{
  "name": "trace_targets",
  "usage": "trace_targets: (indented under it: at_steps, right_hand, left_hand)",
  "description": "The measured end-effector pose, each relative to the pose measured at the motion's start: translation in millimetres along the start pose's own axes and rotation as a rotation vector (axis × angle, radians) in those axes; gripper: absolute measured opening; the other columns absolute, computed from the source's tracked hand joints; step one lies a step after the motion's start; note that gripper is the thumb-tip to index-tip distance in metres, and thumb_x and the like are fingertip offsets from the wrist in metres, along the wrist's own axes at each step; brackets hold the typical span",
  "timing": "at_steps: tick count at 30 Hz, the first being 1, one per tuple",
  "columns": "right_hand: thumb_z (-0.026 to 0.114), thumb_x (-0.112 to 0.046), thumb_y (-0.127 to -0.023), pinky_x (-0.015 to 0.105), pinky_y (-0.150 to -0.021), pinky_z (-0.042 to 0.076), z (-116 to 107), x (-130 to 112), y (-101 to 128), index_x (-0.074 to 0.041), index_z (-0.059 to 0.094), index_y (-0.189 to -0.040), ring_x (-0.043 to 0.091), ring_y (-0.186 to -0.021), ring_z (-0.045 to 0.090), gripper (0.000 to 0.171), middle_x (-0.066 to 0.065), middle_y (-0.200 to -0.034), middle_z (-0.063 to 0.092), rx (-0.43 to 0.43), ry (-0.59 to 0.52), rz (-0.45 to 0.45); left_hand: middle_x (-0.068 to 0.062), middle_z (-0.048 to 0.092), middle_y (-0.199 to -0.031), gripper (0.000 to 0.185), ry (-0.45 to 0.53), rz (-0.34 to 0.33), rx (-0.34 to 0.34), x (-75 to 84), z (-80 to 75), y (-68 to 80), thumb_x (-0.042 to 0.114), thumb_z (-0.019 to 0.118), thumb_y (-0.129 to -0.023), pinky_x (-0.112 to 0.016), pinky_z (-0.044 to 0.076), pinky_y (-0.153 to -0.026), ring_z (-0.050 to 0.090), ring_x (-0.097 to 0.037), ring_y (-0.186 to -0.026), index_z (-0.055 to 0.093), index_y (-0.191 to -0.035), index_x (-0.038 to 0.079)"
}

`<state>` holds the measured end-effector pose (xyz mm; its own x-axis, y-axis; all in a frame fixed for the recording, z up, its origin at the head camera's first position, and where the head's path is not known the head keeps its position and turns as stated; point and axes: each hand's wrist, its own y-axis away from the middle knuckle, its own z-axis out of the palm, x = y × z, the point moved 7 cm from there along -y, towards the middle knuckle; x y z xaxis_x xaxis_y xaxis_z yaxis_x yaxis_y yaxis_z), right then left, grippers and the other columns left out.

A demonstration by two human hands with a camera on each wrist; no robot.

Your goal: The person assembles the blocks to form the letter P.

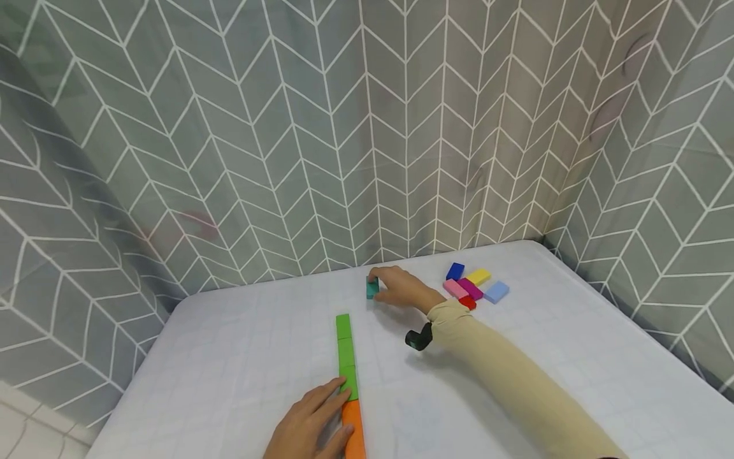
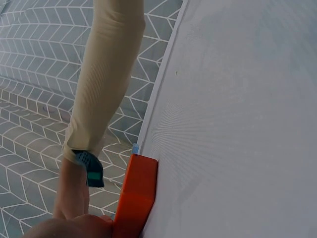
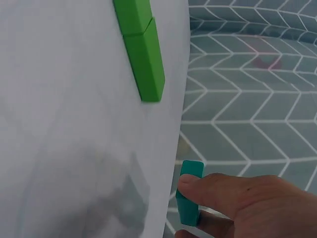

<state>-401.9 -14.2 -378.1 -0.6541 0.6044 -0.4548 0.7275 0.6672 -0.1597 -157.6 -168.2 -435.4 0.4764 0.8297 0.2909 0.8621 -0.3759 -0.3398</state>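
A straight row of blocks runs away from me in the head view, with green blocks [image 1: 345, 352] at the far end and orange [image 1: 353, 426] nearer. Beside its left side lies my left hand [image 1: 309, 417], fingers loosely bent and touching the row at the green and orange blocks. Beyond the row, my right hand [image 1: 404, 287] pinches a teal block [image 1: 372, 289]. Up close in the right wrist view, the thumb lies across the teal block [image 3: 190, 210], while other fingers are partly hidden behind it. An orange block [image 2: 136, 191] shows in the left wrist view.
Right of the right hand lies a loose cluster: dark blue [image 1: 455, 271], yellow [image 1: 478, 276], pink [image 1: 455, 289], magenta [image 1: 471, 289], red [image 1: 467, 303] and light blue [image 1: 496, 292] blocks. A patterned curtain [image 1: 344, 127] hangs behind the white table [image 1: 229, 357].
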Motion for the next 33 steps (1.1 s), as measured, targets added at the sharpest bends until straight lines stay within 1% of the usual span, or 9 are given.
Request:
trace_targets:
  at_steps: [3,5,11,14,16,20,27,33]
  right_hand:
    - [0.076,-0.007,-0.095,0.042,-0.101,0.049,9.3,-12.3,-9.0,-0.003,0.065,-0.123,0.03,-0.111,0.063,0.03,0.007,-0.116,0.068,-0.007,-0.009,-0.027]
    - [0.075,-0.007,-0.095,0.042,-0.101,0.049,16.1,-20.0,-14.3,-0.003,0.065,-0.122,0.028,-0.112,0.063,0.029,0.007,-0.117,0.068,-0.021,-0.004,-0.044]
    - [0.075,-0.007,-0.096,0.038,-0.099,0.05,32.5,-36.4,-25.8,-0.005,0.066,-0.122,0.023,-0.111,0.062,0.028,0.006,-0.118,0.069,-0.06,0.021,-0.071]
    - [0.075,-0.008,-0.097,0.038,-0.099,0.05,37.1,-39.8,-28.4,-0.004,0.066,-0.122,0.023,-0.11,0.063,0.027,0.008,-0.117,0.069,-0.082,-0.001,-0.067]
    - [0.075,-0.009,-0.097,0.037,-0.1,0.049,40.6,-39.5,-30.1,-0.005,0.066,-0.122,0.022,-0.111,0.063,0.026,0.007,-0.117,0.07,-0.099,-0.018,-0.058]
    - [0.073,-0.011,-0.099,0.037,-0.102,0.048,46.0,-39.4,-32.9,-0.008,0.067,-0.121,0.022,-0.114,0.063,0.024,0.006,-0.118,0.07,-0.119,-0.032,-0.046]
    - [0.071,-0.014,-0.101,0.037,-0.105,0.047,50.7,-40.9,-32.9,-0.012,0.066,-0.127,0.02,-0.119,0.062,0.027,0.005,-0.125,0.07,-0.144,0.011,-0.018]
    - [0.068,-0.017,-0.102,0.035,-0.106,0.046,57.1,-39.9,-31.5,-0.012,0.068,-0.132,0.02,-0.124,0.06,0.03,0.003,-0.131,0.069,-0.159,0.055,-0.014]
  left_hand:
    - [0.003,0.057,-0.148,0.059,0.016,-0.048,-0.071,-1.7,2.1,-2.5,0.06,0.054,-0.104,-0.05,0.055,-0.095,0.059,-0.021,-0.126,0.07,-0.137,0.015]
    - [0.003,0.057,-0.148,0.059,0.021,-0.06,-0.089,-2.1,1.9,-3.2,0.061,0.054,-0.103,-0.05,0.055,-0.095,0.059,-0.022,-0.126,0.07,-0.137,0.015]
    - [0.002,0.058,-0.147,0.057,0.02,-0.043,-0.072,-0.7,-0.9,-4.6,0.058,0.056,-0.103,-0.05,0.055,-0.096,0.06,-0.021,-0.125,0.071,-0.136,0.014]
    - [0.002,0.057,-0.148,0.059,0.029,-0.053,-0.097,-0.9,0.4,-5.9,0.06,0.054,-0.103,-0.051,0.055,-0.096,0.059,-0.021,-0.125,0.07,-0.138,0.015]
    - [0.002,0.057,-0.148,0.06,0.033,-0.06,-0.111,-1.2,1.2,-6.2,0.06,0.054,-0.103,-0.051,0.054,-0.096,0.059,-0.022,-0.125,0.07,-0.138,0.015]
    - [0.001,0.057,-0.148,0.06,0.031,-0.064,-0.117,-1.9,1.7,-5.6,0.061,0.054,-0.103,-0.051,0.055,-0.096,0.06,-0.022,-0.125,0.069,-0.138,0.015]
    - [0.001,0.057,-0.148,0.059,0.032,-0.05,-0.091,-1.0,0.4,-4.1,0.06,0.053,-0.103,-0.051,0.055,-0.094,0.06,-0.022,-0.124,0.07,-0.137,0.015]
    - [0.002,0.056,-0.148,0.059,0.04,-0.069,-0.109,-2.0,2.1,-3.3,0.061,0.053,-0.103,-0.051,0.055,-0.095,0.06,-0.022,-0.125,0.07,-0.138,0.016]
